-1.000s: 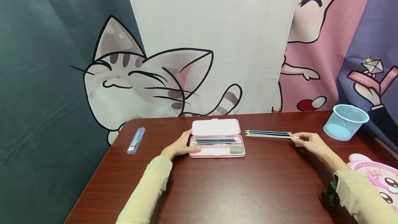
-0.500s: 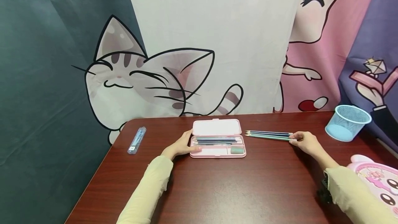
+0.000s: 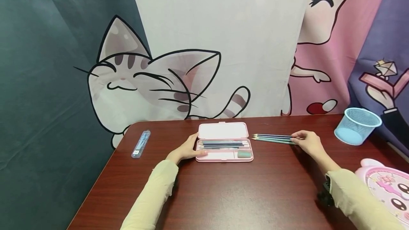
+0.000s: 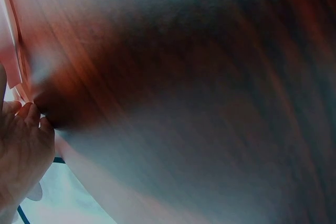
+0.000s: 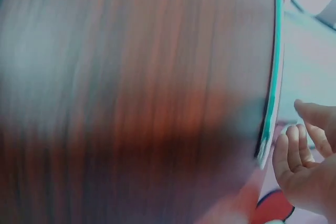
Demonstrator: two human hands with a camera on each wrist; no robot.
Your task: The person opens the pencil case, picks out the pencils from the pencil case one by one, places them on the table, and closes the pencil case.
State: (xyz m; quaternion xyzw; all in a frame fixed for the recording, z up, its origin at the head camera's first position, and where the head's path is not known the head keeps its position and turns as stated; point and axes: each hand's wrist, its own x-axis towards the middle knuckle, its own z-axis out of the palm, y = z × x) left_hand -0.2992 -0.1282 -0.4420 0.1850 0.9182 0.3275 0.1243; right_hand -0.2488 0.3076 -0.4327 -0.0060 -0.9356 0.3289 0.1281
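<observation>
A pink pencil case [image 3: 212,157] lies with its lid up, holding several pencils and a green eraser [image 3: 244,154]. My left hand [image 3: 186,147] grips its left end, thumb over the front rim; the left wrist view shows the hand [image 4: 26,145] at the case's edge [image 4: 13,45]. Right of the case, dark pencils [image 3: 271,136] and green pencils [image 3: 271,140] lie side by side, points leftward. My right hand [image 3: 307,141] is at their right ends. In the right wrist view its thumb and fingers [image 5: 294,148] are spread apart beside a green pencil [image 5: 274,72].
A blue mesh pen holder [image 3: 356,127] stands at the back right. In front of it is a pink cartoon-faced object [image 3: 383,184], partly behind the right sleeve. A slim clear blue pack [image 3: 140,144] lies at the table's left. A printed curtain [image 3: 223,20] hangs behind.
My right hand has moved left and slightly back, from the green pencil's end to the dark pencils' ends. The green pencils now lie close against the dark ones. The left hand stays still.
</observation>
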